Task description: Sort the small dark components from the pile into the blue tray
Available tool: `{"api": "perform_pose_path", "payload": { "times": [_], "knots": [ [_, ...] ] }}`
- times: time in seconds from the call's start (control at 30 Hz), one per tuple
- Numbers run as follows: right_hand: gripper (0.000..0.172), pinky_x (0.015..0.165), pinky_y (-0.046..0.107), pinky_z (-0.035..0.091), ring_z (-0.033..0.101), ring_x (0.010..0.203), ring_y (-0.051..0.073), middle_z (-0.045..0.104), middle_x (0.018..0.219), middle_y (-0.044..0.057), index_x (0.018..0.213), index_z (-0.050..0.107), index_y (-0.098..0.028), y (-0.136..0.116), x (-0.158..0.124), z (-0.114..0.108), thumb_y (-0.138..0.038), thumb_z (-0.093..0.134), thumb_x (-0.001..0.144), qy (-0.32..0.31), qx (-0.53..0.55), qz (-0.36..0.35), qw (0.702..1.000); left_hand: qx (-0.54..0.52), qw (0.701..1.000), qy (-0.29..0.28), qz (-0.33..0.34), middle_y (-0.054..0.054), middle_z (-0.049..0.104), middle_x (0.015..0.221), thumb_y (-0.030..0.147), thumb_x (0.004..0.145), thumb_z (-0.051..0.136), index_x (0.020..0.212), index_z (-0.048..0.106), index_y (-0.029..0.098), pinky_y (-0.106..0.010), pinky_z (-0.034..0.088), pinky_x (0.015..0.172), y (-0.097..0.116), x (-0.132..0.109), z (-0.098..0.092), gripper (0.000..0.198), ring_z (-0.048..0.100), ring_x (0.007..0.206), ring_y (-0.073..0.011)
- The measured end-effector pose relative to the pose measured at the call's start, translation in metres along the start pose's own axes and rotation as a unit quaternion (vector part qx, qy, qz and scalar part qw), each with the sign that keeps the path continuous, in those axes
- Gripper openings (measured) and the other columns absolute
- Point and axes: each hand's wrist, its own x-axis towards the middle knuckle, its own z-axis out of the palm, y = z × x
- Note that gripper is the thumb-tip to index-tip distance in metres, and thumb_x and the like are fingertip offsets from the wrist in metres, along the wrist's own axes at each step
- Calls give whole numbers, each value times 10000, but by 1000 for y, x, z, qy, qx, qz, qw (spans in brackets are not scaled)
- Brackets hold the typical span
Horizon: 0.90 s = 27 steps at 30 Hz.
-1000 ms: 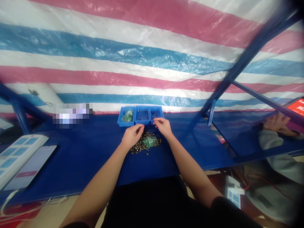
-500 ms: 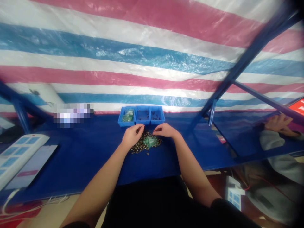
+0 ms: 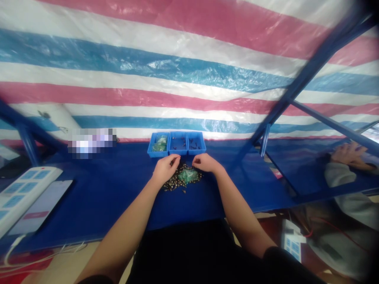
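Closest in, at the left edge of the blue table [image 3: 103, 193], there's a white power strip [image 3: 20, 191] with a phone [image 3: 41, 211] lying flat right beside it, and some thin cables [image 3: 44, 252] hanging below the table edge. Off to the right, behind a slanted blue frame bar [image 3: 322, 120], a co-worker's hand [image 3: 351, 154] and light sleeve [image 3: 337, 173] are well apart from the action.

Both forearms reach up the middle, and nothing blocks the view of the hands except the hands themselves. The left hand [image 3: 164, 169] is curled with its fingertips pinched together. The right hand [image 3: 205, 162] is knuckles-up with its fingers tucked down. It's way too small to tell if either is actually gripping something.

Between and just under them sits the pile of small parts [image 3: 174, 183]: dark, brassy-looking little bits, with a crumpled green clump [image 3: 187, 176] in the middle. Both hands touch its far edge.

Just past that is a row of three small blue bins [image 3: 168, 152], side by side. The left one has greenish stuff in it and the other two have a few dark specks.

Behind everything hangs a shiny pink, white and blue striped tarp [image 3: 177, 79] filling the whole back.
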Motion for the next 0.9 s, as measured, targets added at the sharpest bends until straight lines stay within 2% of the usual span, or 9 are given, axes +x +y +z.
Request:
{"api": "perform_pose_path", "payload": {
  "times": [0.17, 0.37, 0.47, 0.6, 0.77, 0.9],
  "knots": [
    [97, 613, 210, 441, 611, 652, 125, 712, 764, 32, 818, 707, -172, 5, 5, 5, -208, 623, 785, 43, -40, 20, 998, 5, 1000, -5, -3, -3, 716, 828, 410, 921, 482, 1000, 685, 224, -228, 470, 633, 1, 0, 0, 286, 615, 621, -125],
    [132, 649, 221, 458, 627, 685, 137, 723, 786, 26, 845, 741, -203, 7, 5, 4, -268, 634, 805, 40, -36, 16, 998, 2, 1000, -3, -1, -9, 718, 835, 420, 923, 473, 999, 682, 222, -232, 475, 642, 2, 0, -1, 298, 614, 619, -129],
    [119, 662, 221, 468, 636, 684, 137, 729, 785, 25, 844, 749, -206, 7, 6, 4, -254, 659, 784, 32, -28, 24, 999, 3, 1000, -4, -4, -3, 714, 821, 420, 922, 477, 991, 682, 227, -230, 471, 634, 2, 0, -1, 290, 617, 622, -129],
    [98, 662, 223, 475, 641, 680, 134, 727, 768, 22, 803, 740, -199, 5, 5, 4, -220, 650, 770, 52, -10, 24, 998, 2, 1000, -3, -6, -5, 714, 821, 416, 919, 483, 993, 685, 225, -233, 470, 636, 2, 0, -1, 287, 617, 626, -131],
    [135, 721, 240, 508, 665, 734, 140, 731, 809, 29, 835, 727, -180, -4, 5, 7, -272, 655, 768, 89, 121, 19, 988, -21, 1000, -18, -1, 9, 691, 784, 422, 909, 511, 1089, 667, 238, -232, 478, 661, 3, 0, -1, 301, 607, 635, -124],
    [262, 693, 269, 532, 670, 694, 150, 713, 744, 45, 896, 689, -141, -14, 7, 14, -366, 671, 762, 90, 300, 17, 950, -34, 999, -30, 7, 12, 681, 773, 470, 876, 564, 1105, 667, 239, -241, 488, 685, 3, -1, 1, 341, 610, 658, -128]
  ]
}}
